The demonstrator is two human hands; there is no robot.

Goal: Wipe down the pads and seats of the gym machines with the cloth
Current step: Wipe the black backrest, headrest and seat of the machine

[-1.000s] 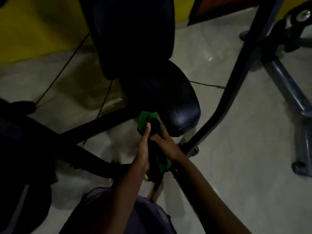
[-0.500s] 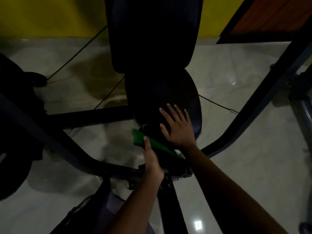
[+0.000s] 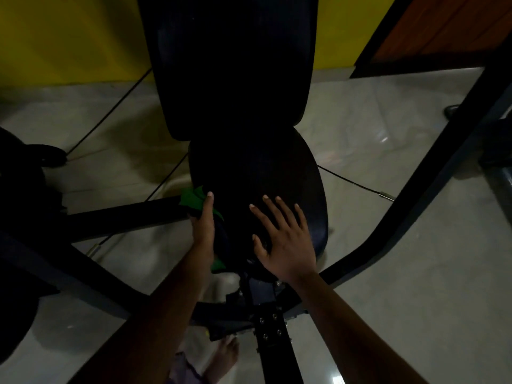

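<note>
A black padded seat (image 3: 263, 173) of a gym machine sits in the middle, with its tall black back pad (image 3: 230, 59) rising behind it. My right hand (image 3: 282, 239) lies flat on the seat's near part, fingers spread. My left hand (image 3: 203, 225) is at the seat's left edge and holds a green cloth (image 3: 192, 200) against it, thumb on top. Most of the cloth is hidden under my hand and by the seat's edge; a bit of green (image 3: 217, 264) shows lower down.
Dark machine frame bars cross the pale tiled floor on the left (image 3: 119, 217) and on the right (image 3: 432, 173). Thin cables (image 3: 357, 184) run over the floor. A yellow wall (image 3: 69, 37) stands behind. My bare foot (image 3: 224, 356) is below the seat post (image 3: 273, 336).
My right hand let go of the cloth and now lies flat on the seat. My left hand carried the cloth up along the seat's left edge. The view has moved closer over the seat.
</note>
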